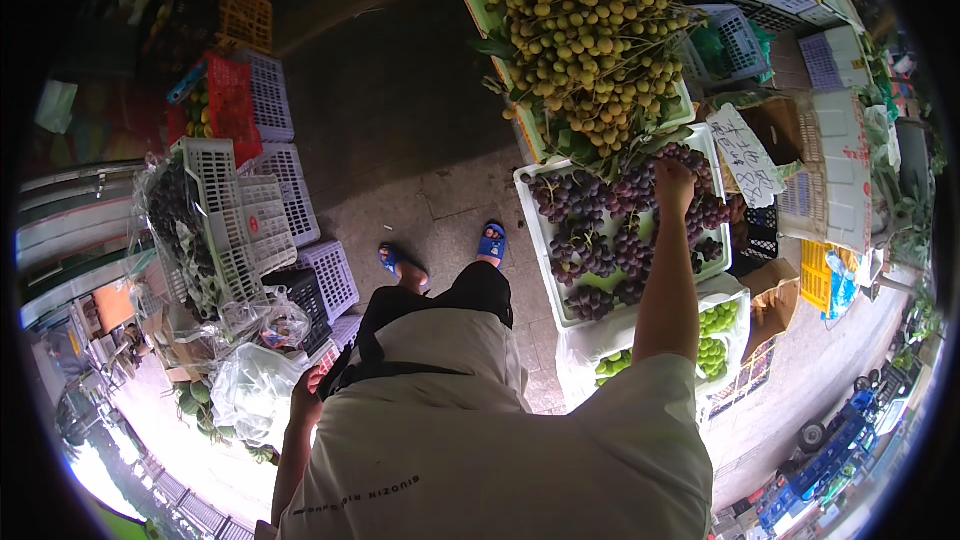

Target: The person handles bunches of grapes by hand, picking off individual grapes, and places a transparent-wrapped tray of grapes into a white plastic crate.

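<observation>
My right hand (675, 184) reaches over the upper right part of a white foam box (545, 270) that holds bunches of purple grapes (581, 247). Its fingertips touch or lie just above the grapes, and whether they grip any is hidden by the back of the hand. Low on the left, my left hand (306, 401) is beside my waist, its fingers closed around a dark object (335, 376) that I cannot identify. A big heap of longans (592, 45) on their stems lies in the box beyond the grapes.
Green grapes (716, 356) fill the box nearer me. A handwritten sign (746, 156) stands right of the purple grapes. On the left are stacked plastic crates (270, 214), a red mesh bag (231, 101) and clear plastic bags (255, 390). Dark paving (442, 202) runs between the two sides.
</observation>
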Demonstrator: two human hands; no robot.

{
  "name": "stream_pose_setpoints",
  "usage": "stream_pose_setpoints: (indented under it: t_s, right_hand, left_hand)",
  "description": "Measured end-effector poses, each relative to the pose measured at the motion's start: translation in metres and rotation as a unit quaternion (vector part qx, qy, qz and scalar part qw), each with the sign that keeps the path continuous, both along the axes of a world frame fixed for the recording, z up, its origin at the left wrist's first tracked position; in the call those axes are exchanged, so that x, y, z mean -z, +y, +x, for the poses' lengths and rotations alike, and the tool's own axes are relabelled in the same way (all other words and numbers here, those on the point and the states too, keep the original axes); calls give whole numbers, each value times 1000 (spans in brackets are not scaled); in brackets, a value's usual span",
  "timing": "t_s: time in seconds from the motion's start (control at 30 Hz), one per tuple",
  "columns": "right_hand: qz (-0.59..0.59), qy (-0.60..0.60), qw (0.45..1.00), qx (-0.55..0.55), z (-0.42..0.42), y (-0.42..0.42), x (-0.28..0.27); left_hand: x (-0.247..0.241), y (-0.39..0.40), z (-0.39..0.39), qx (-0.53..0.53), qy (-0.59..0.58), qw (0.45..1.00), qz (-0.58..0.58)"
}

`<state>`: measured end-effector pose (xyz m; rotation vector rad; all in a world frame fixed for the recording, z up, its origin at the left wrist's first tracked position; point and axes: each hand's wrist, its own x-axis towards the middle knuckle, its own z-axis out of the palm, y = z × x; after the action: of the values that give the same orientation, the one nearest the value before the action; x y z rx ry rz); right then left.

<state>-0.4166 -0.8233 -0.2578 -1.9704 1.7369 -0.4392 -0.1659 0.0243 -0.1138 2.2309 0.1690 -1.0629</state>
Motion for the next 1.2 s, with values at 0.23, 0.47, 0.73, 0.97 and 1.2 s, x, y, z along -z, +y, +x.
stream_pose_setpoints:
  t_s: [0.23,0.47,0.73,0.97,1.2]
  right_hand:
    - [-19,-156,986,58,-1,165,-6]
    - [111,-306,919,-221,79,297,-116]
    - [-293,-494,688,-443,88,262,-385]
    - [-359,-481,586,-545,95,270,-437]
    - [-292,-575,518,-562,174,325,-443]
  left_hand:
    - [-16,-62,23,234,-57,970,-7]
    - [24,-66,63,273,-4,962,-12]
    - [64,-101,115,300,-23,953,-30]
    - [16,-160,96,305,-20,948,-88]
    - [30,-73,65,203,-34,977,-53]
